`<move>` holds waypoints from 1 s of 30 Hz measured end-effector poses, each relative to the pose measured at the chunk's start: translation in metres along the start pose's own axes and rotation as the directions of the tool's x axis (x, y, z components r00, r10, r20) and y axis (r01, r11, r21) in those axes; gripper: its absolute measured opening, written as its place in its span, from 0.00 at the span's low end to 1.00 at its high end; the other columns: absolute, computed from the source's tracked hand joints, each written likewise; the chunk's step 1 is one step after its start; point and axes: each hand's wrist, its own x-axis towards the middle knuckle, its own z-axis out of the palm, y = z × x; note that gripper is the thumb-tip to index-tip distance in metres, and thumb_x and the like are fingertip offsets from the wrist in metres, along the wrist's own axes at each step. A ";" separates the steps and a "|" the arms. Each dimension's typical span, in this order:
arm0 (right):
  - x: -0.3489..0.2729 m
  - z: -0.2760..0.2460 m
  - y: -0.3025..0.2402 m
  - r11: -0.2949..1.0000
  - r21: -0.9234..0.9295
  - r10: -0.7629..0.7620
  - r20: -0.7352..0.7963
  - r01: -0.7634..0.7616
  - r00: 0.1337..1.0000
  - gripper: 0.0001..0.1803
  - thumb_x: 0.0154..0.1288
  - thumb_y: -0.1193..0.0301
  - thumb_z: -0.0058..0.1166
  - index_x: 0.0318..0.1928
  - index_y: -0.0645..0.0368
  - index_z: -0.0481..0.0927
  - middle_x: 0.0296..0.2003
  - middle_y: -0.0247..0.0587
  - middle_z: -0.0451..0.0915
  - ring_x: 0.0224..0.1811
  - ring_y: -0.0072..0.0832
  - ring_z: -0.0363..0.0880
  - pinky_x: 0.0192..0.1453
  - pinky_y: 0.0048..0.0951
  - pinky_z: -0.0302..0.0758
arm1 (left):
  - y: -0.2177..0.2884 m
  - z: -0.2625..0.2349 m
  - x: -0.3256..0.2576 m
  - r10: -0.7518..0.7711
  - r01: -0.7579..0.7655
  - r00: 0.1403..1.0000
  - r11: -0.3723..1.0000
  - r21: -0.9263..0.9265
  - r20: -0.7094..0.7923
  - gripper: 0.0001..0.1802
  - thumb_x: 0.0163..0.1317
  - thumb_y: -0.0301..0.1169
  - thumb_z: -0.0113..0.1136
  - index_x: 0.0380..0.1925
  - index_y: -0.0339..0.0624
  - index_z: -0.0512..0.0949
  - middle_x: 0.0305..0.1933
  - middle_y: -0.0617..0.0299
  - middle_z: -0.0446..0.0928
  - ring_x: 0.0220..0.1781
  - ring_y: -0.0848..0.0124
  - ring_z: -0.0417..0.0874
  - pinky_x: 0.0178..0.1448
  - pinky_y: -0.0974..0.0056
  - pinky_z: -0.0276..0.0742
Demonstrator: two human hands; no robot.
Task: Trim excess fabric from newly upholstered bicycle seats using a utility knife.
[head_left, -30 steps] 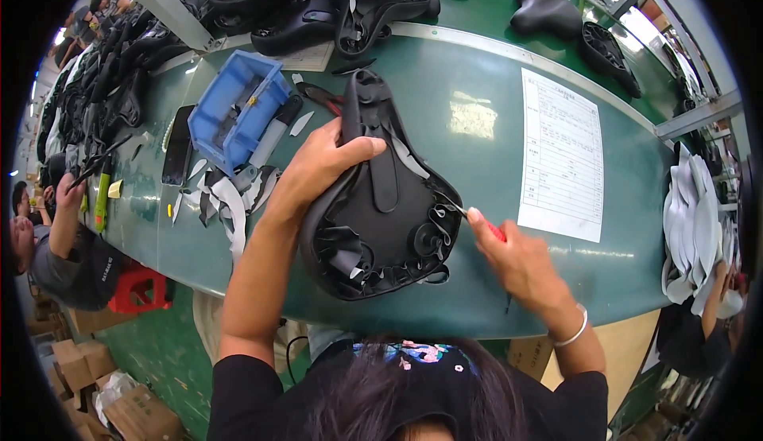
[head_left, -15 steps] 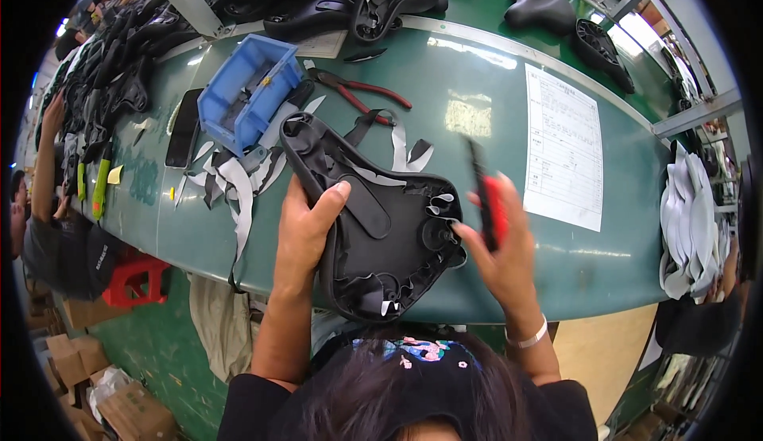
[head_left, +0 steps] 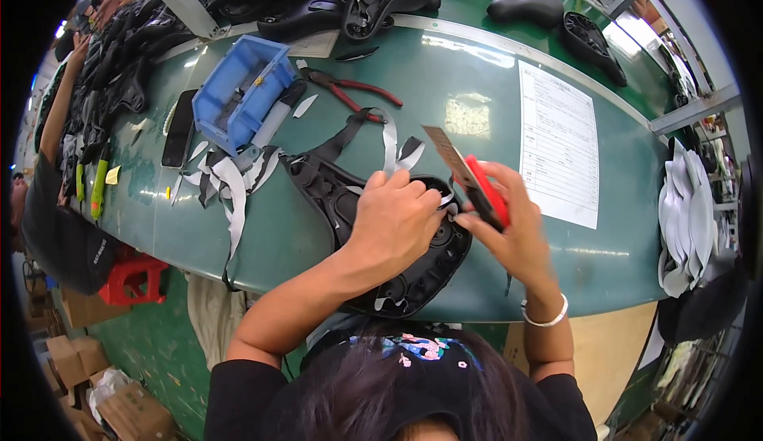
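A black bicycle saddle (head_left: pixel 447 270) lies underside up at the table's near edge, its narrow nose pointing away to the left. Across it reaches my left hand (head_left: pixel 397 220), fingers curled closed on the cover edge at the wide end; the exact pinch is partly hidden. My right hand (head_left: pixel 517 230) grips a red utility knife (head_left: pixel 486 190) with its long blade out, pointing up and left. That hand is close beside the saddle's right rim, near my left fingertips. Black and white trimmed strips (head_left: pixel 230 177) lie left of the nose, with more beyond it.
A blue bin (head_left: pixel 213 119) and a dark phone (head_left: pixel 180 129) sit at the left, with red-handled pliers (head_left: pixel 364 91) behind the saddle. A printed sheet (head_left: pixel 559 147) lies at the right. More saddles (head_left: pixel 524 0) stand at the back; a co-worker's arm (head_left: pixel 60 103) is far left.
My left hand has left the saddle's left side and now lies across it at the wide end. The saddle has tilted and turned. The knife's blade has swung to point up and left.
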 end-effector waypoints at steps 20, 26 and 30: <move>-0.108 0.017 -0.023 0.775 -0.599 0.275 0.034 -0.200 0.961 0.32 0.64 0.67 0.53 0.67 0.49 0.60 0.23 0.44 0.72 0.18 0.45 0.73 0.21 0.43 0.69 | -0.033 -0.030 0.005 -0.270 -0.098 0.955 -0.685 -0.722 0.126 0.03 0.53 0.24 0.53 0.22 0.41 0.74 0.21 0.63 0.68 0.28 0.75 0.67 0.32 0.73 0.63; -0.041 0.002 -0.016 0.764 -0.638 0.183 0.072 -0.096 0.981 0.28 0.63 0.71 0.52 0.64 0.54 0.65 0.32 0.47 0.80 0.26 0.49 0.76 0.30 0.41 0.72 | -0.041 -0.029 0.038 0.145 -0.140 0.988 0.987 0.080 -0.052 0.11 0.42 0.25 0.63 0.29 0.41 0.77 0.34 0.58 0.78 0.27 0.61 0.73 0.32 0.61 0.68; -0.054 0.022 -0.011 0.630 -0.773 0.174 0.049 -0.073 0.983 0.28 0.65 0.68 0.48 0.65 0.53 0.62 0.20 0.46 0.74 0.17 0.45 0.73 0.21 0.45 0.68 | -0.056 -0.013 0.053 0.114 -0.155 0.902 0.986 -0.067 -0.416 0.14 0.50 0.31 0.66 0.15 0.40 0.71 0.18 0.63 0.70 0.24 0.67 0.68 0.30 0.62 0.66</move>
